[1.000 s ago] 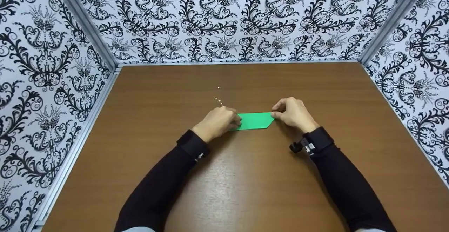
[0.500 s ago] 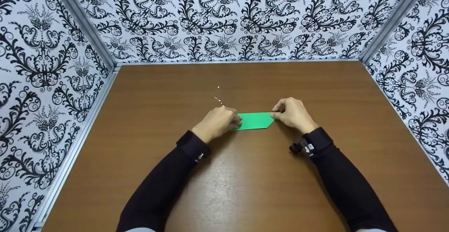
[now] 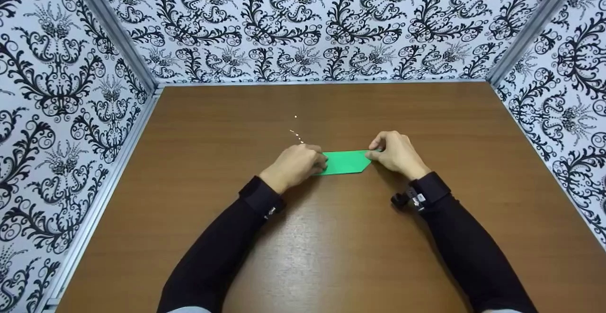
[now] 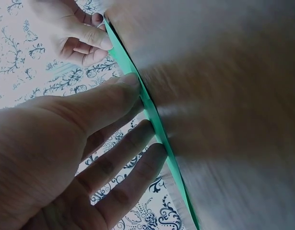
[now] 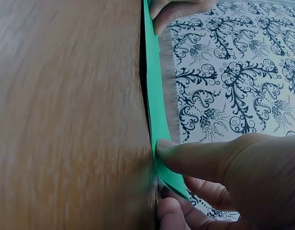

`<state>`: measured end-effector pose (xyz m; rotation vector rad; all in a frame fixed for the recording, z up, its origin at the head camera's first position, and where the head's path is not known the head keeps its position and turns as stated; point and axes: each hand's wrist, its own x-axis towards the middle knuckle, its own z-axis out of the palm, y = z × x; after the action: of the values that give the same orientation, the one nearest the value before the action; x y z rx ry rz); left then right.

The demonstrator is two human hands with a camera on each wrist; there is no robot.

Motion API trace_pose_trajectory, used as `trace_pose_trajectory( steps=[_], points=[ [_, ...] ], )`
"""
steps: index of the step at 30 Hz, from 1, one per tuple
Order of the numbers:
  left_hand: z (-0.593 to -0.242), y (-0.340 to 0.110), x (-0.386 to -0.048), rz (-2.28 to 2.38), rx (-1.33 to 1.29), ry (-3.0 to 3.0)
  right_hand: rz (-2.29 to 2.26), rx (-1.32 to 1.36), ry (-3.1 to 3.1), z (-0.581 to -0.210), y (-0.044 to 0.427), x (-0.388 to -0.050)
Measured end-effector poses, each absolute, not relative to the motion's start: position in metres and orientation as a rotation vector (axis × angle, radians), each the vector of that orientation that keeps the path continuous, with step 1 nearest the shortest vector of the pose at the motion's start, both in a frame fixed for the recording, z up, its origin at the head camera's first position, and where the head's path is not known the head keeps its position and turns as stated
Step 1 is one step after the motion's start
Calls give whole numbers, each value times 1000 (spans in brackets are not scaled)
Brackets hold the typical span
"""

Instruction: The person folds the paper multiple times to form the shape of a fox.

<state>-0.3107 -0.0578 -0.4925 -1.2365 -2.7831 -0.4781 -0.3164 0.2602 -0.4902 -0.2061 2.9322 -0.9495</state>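
Note:
A folded strip of green paper (image 3: 345, 162) lies on the brown table, its right end cut at a slant in the head view. On its left part the left hand (image 3: 297, 164) rests; in the left wrist view that hand's thumb and fingertips (image 4: 159, 149) touch the green paper (image 4: 157, 122) from above. The right hand (image 3: 397, 154) pinches the strip's right end between thumb and fingers. Seen from the right wrist, the right thumb (image 5: 169, 149) lies on the paper (image 5: 157, 96), with fingers at the edge of its slightly raised, layered end.
Small white specks (image 3: 296, 135) lie on the table (image 3: 303, 237) just beyond the left hand. Patterned black-and-white walls (image 3: 303, 29) with grey metal corner posts enclose the table at the back, left and right.

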Motion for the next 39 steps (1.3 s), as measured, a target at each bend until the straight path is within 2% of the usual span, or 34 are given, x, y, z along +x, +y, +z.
trace_pose_trajectory(
  steps=[39],
  points=[
    [-490,-59,-307,-468,-1255,-2789,-1119,-244,2813,-482,260,-312]
  ],
)
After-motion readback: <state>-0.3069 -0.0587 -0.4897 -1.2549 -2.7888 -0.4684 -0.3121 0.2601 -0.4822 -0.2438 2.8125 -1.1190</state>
